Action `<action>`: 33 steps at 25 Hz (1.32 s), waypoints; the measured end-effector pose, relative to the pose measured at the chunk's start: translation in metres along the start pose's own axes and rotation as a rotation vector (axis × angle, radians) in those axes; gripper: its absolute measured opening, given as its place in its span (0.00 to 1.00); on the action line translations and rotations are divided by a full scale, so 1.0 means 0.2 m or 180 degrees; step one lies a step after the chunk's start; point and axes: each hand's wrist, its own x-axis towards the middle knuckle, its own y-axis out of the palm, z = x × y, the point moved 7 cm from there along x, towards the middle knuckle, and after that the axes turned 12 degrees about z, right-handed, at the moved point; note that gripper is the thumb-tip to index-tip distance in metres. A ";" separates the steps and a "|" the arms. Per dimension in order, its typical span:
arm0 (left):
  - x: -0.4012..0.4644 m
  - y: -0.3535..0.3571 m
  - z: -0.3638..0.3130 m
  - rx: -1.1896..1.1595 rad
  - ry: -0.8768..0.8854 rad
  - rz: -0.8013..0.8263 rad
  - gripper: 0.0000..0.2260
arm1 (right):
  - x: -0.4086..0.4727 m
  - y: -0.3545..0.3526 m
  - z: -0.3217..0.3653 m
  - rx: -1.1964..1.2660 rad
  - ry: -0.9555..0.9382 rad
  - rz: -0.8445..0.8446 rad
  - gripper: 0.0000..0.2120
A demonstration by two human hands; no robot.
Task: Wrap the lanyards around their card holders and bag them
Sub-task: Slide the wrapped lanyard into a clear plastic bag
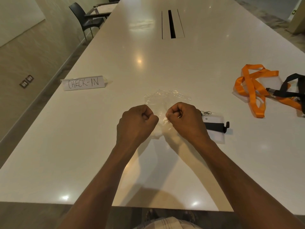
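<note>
Long white table point(165, 66) underneath it all, glossy, with a cable slot point(171, 23) down its middle and a chair point(84, 19) off the far left edge. Room enough to keep finished and unfinished work apart — probably why the piles sit where they do.

Off to the right, well apart from the hands: orange lanyard point(252, 90) and black lanyard point(290, 90) tangled loose over clear holders, unwrapped, seemingly waiting their turn.

At left, a "CHECK-IN" sign point(83, 83), propped up and out of the way.

Near the front centre, a clear bag point(165, 98), crumpled, partly on the table and partly gathered up between the hands. Left hand point(137, 119) and right hand point(184, 118) side by side, close but not touching, each curled into a fist and pinching the plastic — likely pulling its mouth open for loading, though the film is too clear to tell which edge.

Just beside the right hand, partly hidden under it: one card holder point(216, 129) flat on the table, black strap wound across it, metal clip point(206, 112) poking out at the top. Wrapped already, parked within reach — judged next into the bag.
</note>
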 end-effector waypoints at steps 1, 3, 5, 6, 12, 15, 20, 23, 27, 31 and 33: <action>-0.01 -0.02 -0.01 0.0019 -0.0005 -0.0158 0.04 | 0.00 -0.01 0.00 -0.0091 0.0017 -0.0075 0.03; -0.04 -0.07 -0.02 0.0060 0.0016 -0.0482 0.04 | 0.00 -0.03 -0.02 -0.0094 0.0073 -0.0156 0.03; -0.05 -0.07 -0.03 0.0108 0.0117 -0.0556 0.04 | 0.01 -0.02 -0.03 0.0044 0.0132 -0.0112 0.04; -0.04 -0.05 -0.03 0.0139 0.0201 -0.0460 0.05 | 0.01 -0.02 -0.03 0.0142 0.0167 -0.0078 0.04; -0.02 0.06 -0.04 0.0357 0.1079 0.0354 0.32 | -0.02 -0.06 -0.05 0.0654 0.0355 0.0208 0.06; 0.00 0.13 -0.03 0.1061 0.1145 0.0678 0.55 | -0.02 -0.06 -0.05 0.0577 0.0376 0.0372 0.09; 0.01 0.22 -0.07 0.1279 0.1274 0.0806 0.56 | -0.04 -0.06 -0.05 0.0602 0.0271 0.0682 0.10; 0.00 0.26 -0.10 0.1096 0.1320 0.0682 0.51 | -0.06 -0.08 -0.06 0.0643 0.0202 0.0804 0.10; -0.01 0.29 -0.16 0.0907 0.1359 0.0420 0.42 | -0.07 -0.15 -0.09 0.0790 0.0126 0.1150 0.13; -0.03 0.39 -0.20 0.1032 0.1190 0.0801 0.36 | -0.03 -0.46 -0.18 0.0436 -0.0017 0.1018 0.08; -0.04 0.44 -0.22 0.1063 0.1159 0.0945 0.35 | 0.00 -0.67 -0.29 -0.0237 -0.0002 0.0713 0.09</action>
